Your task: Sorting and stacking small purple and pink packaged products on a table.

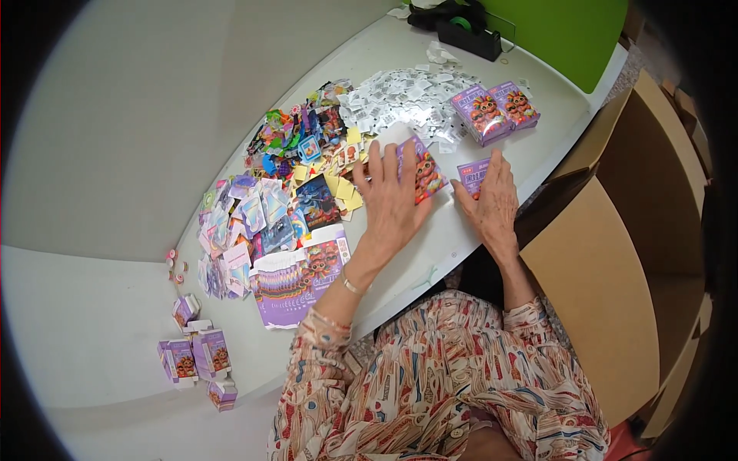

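My left hand [390,196] is curved over a purple card box [429,175] with a cartoon print, its fingers bent across the top and left side. A white flap stands up at the far end of that box. To its right, a second purple box [471,174] lies on the table, with my right hand [492,203] around its right and near sides. The right fingers are straight and together, with the thumb at the box's near left edge. Parts of both boxes are hidden under the hands. Two filled purple boxes [492,111] stand side by side just beyond.
Left of my hands lie fanned flat purple boxes [296,280], shiny cards [246,219], and colourful small packets [296,138]. White slips [407,96] are heaped behind, near a black tape dispenser [470,40]. Purple boxes [198,349] sit far left. A large cardboard carton [600,269] stands right.
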